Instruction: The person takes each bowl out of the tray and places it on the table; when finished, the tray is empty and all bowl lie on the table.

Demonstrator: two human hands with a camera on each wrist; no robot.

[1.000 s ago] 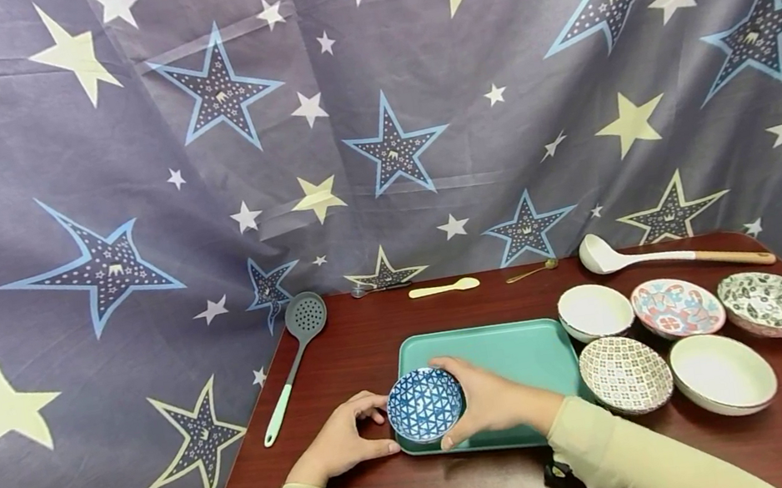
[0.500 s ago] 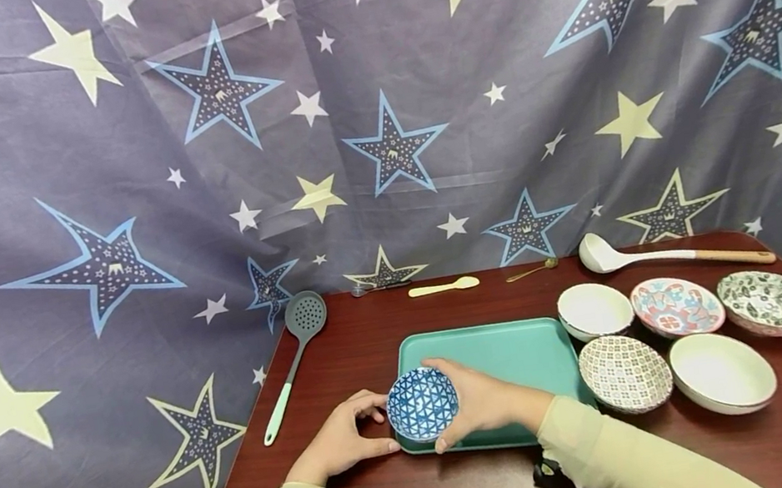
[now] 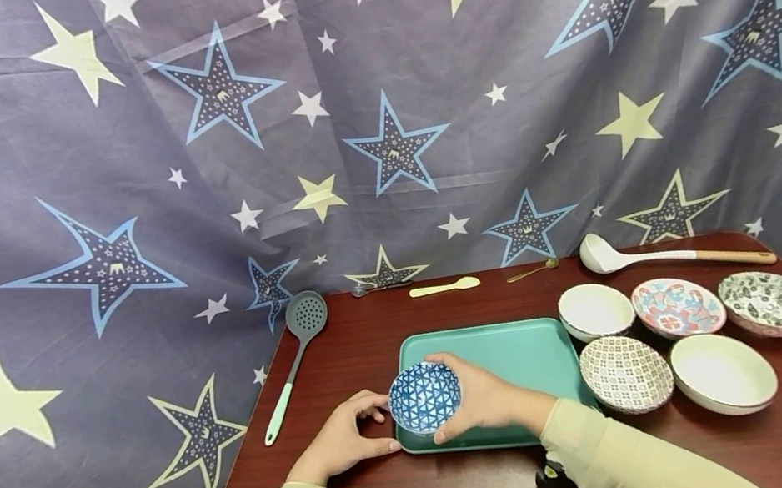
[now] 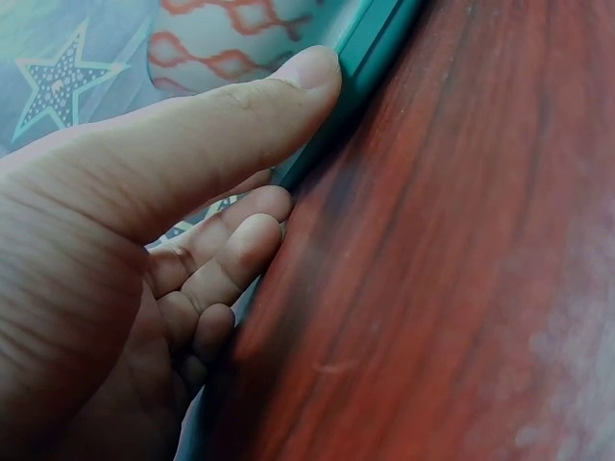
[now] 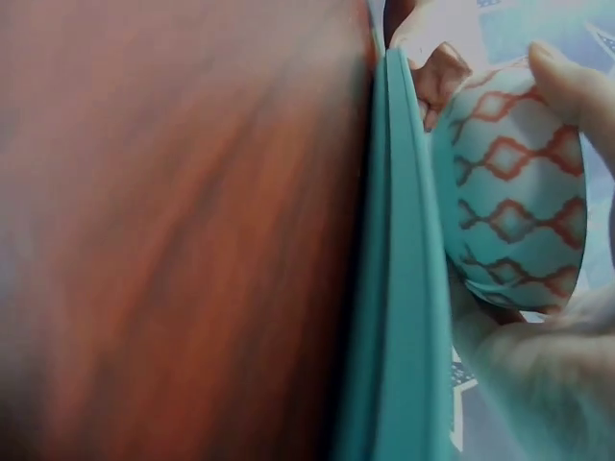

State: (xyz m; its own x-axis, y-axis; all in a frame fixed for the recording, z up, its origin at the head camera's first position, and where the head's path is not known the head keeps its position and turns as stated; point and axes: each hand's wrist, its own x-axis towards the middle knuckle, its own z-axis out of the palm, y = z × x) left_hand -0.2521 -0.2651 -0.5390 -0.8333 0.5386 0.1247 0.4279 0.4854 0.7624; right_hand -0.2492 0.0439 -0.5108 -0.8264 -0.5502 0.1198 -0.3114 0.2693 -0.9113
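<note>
In the head view, my right hand (image 3: 488, 398) holds a small bowl (image 3: 425, 398) with a blue-and-white triangle pattern inside, thumb and fingers around its sides. The bowl is over the left end of a teal tray (image 3: 509, 353). Its outside, white with red linked shapes, shows in the right wrist view as the bowl (image 5: 519, 182); the tray's rim (image 5: 408, 279) hides its base, so I cannot tell whether it touches the tray. My left hand (image 3: 340, 439) rests at the tray's left edge, fingers loosely bent; in the left wrist view its thumb (image 4: 259, 110) touches the rim.
Several bowls, including a checked one (image 3: 626, 374) and a plain cream one (image 3: 725, 373), stand right of the tray. A white ladle (image 3: 601, 255) lies behind them. A grey skimmer (image 3: 306, 316) lies at left, a yellow spoon (image 3: 445, 287) at the back. A star-patterned curtain (image 3: 302, 55) hangs behind.
The bowl in my right hand has shifted slightly left, then a little back right and farther up in the head view. My left hand has stayed at the tray's edge.
</note>
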